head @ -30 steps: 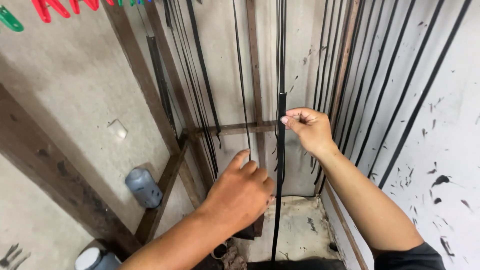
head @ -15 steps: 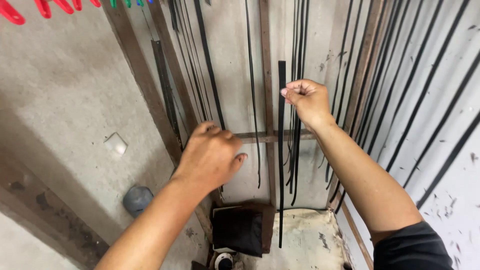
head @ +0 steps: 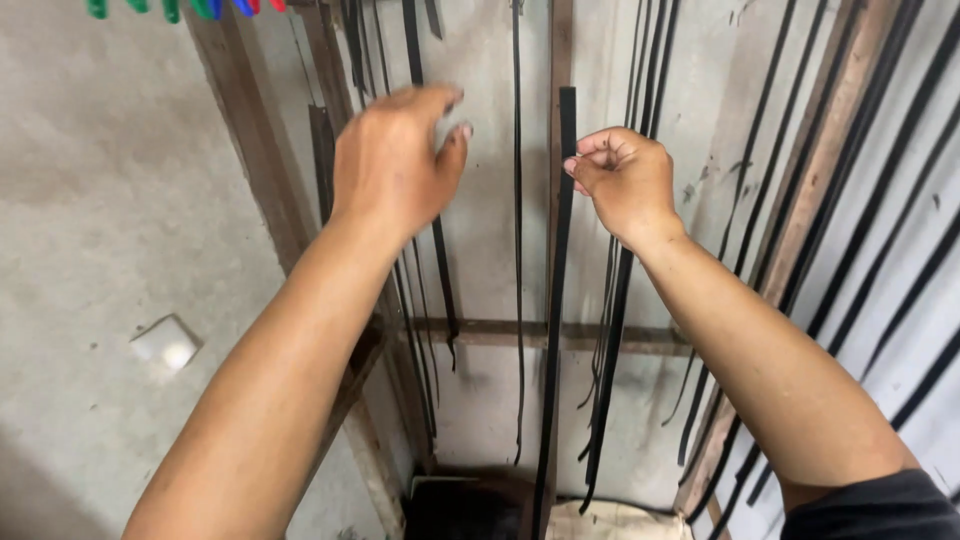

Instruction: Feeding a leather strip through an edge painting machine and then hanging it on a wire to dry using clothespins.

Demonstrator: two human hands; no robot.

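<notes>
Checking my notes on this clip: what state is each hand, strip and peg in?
Right hand: fingers pinched on the wide black strip, which hangs straight.
Left hand: raised, open, holding nothing.
Thin black strips: hanging loose.
Coloured pegs: at top edge, partly cut off.

No packages, labels, signs or screens anywhere in view.

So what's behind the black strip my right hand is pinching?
Behind the black strip held by the right hand runs a vertical brown wooden post, with a horizontal crossbar lower down and pale wall around it. The strip covers part of the post.
</notes>
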